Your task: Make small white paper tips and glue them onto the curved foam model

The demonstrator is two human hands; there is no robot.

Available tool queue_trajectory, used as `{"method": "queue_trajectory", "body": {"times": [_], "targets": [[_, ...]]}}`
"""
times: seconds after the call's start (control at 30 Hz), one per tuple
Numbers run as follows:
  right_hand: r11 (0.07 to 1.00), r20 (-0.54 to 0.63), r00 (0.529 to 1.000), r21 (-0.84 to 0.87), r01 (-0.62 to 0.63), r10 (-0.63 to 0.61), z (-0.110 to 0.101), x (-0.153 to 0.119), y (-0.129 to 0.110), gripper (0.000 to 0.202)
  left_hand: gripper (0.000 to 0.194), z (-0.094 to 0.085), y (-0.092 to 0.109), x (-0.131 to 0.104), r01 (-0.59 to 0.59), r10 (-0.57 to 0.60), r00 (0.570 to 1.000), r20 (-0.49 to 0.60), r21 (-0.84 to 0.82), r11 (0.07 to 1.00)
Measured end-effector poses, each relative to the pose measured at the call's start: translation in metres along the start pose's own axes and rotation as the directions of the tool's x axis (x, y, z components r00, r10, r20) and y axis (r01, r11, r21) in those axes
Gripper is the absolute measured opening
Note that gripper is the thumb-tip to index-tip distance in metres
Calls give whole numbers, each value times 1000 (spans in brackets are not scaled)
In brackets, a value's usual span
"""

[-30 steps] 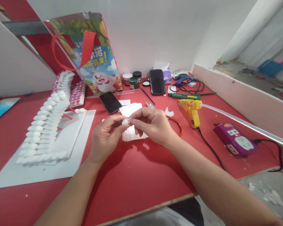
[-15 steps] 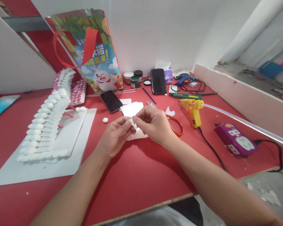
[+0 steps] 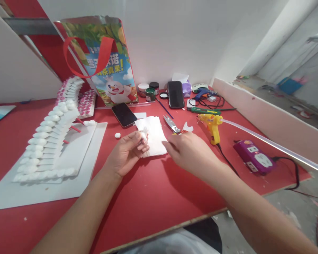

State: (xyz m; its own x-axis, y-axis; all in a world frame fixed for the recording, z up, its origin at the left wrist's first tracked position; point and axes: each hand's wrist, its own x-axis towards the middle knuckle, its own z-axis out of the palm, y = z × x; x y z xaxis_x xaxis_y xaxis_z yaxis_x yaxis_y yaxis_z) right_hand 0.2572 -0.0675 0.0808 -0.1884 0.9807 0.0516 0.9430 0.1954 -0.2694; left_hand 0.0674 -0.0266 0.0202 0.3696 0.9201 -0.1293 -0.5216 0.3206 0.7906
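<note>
A small white piece point(image 3: 143, 135) is pinched between the thumb and fingers of my left hand point(image 3: 128, 150), above the left edge of a stack of white paper point(image 3: 154, 135). My right hand point(image 3: 184, 148) is to the right of the paper, over the near end of the scissors point(image 3: 171, 124). It covers their handles, and whether its fingers grip them is hidden. A small white ball point(image 3: 118, 135) lies on the red table left of the paper. At the left, rows of white rounded pieces point(image 3: 37, 141) stand on a white board point(image 3: 82, 183).
A yellow glue gun point(image 3: 213, 128) with a long clear stick and a purple power strip point(image 3: 254, 157) are at the right. Two phones point(image 3: 124, 114), paint jars point(image 3: 150, 94), a green tool point(image 3: 205, 111) and a printed bag point(image 3: 108, 70) are at the back.
My right hand has let go of the white piece and moved right, to the scissors. My left hand still holds the piece. The view has shifted slightly.
</note>
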Motion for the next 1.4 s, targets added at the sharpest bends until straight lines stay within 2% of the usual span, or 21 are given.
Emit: {"method": "queue_trajectory", "body": {"times": [0.07, 0.13, 0.2, 0.3, 0.33, 0.37, 0.43, 0.5, 0.63, 0.7, 0.8, 0.87, 0.93, 1.0, 1.1, 1.2, 1.3, 1.4], "targets": [[980, 68, 987, -142, -137, 148, -2, -16, 11, 41, 33, -2, 0, 1, -27, 27, 1000, 4, 8, 1000], [901, 76, 922, -260, -348, 379, -2, -31, 31, 41, 30, -3, -1, 1, -30, 30, 1000, -5, 12, 999], [796, -33, 840, -302, -525, 542, 0, -40, 57, 38, 28, -3, -1, 0, -26, 27, 999, -25, 26, 999], [746, -254, 765, -187, -639, 592, 5, -40, 95, 37, 28, -1, 0, -2, -12, 13, 1000, -11, 56, 998], [757, -305, 754, -136, -640, 582, 6, -37, 106, 37, 28, 0, 1, -3, -2, 1, 1000, 9, 56, 998], [788, -322, 765, -85, -610, 557, 7, -32, 115, 37, 28, 1, 2, -3, 11, -13, 999, 34, 46, 999], [838, -269, 804, 21, -545, 530, 8, -21, 130, 36, 28, 2, 3, -3, 44, -44, 996, 72, 1, 999], [827, -203, 801, 133, -547, 563, 10, -10, 139, 39, 30, 2, 5, -3, 81, -75, 993, 86, -62, 995], [724, -165, 736, 411, -554, 656, 17, 1, 143, 38, 30, 2, 8, -4, 171, -148, 981, 122, -206, 963], [642, -157, 709, 587, -493, 688, 20, 1, 138, 32, 27, 2, 10, -5, 214, -174, 972, 156, -292, 932], [511, -168, 684, 792, -335, 709, 17, -2, 122, 24, 19, 3, 12, -6, 239, -189, 969, 159, -404, 883], [449, -175, 721, 869, -208, 671, 10, -6, 105, 24, 13, 3, 12, -6, 240, -196, 970, 143, -443, 864], [387, -153, 802, 917, -103, 577, 1, -9, 87, 23, 11, 3, 12, -6, 242, -198, 970, 143, -447, 861], [328, -112, 884, 944, -48, 453, -6, -11, 69, 22, 14, 2, 11, -5, 232, -185, 971, 148, -423, 876], [269, -82, 956, 963, 4, 281, -8, -10, 47, 20, 19, 3, 11, -4, 169, -147, 985, 88, -367, 915], [250, -46, 988, 968, 8, 149, 2, -7, 37, 21, 18, 4, 13, -2, 77, -92, 995, -38, -301, 951], [221, -10, 997, 975, -6, 72, 17, -4, 35, 26, 17, 5, 15, 0, 38, -68, 992, -106, -259, 965], [282, 20, 999, 959, -30, 37, 29, -4, 37, 31, 22, 4, 15, 0, 40, -74, 988, -136, -233, 972]]}}
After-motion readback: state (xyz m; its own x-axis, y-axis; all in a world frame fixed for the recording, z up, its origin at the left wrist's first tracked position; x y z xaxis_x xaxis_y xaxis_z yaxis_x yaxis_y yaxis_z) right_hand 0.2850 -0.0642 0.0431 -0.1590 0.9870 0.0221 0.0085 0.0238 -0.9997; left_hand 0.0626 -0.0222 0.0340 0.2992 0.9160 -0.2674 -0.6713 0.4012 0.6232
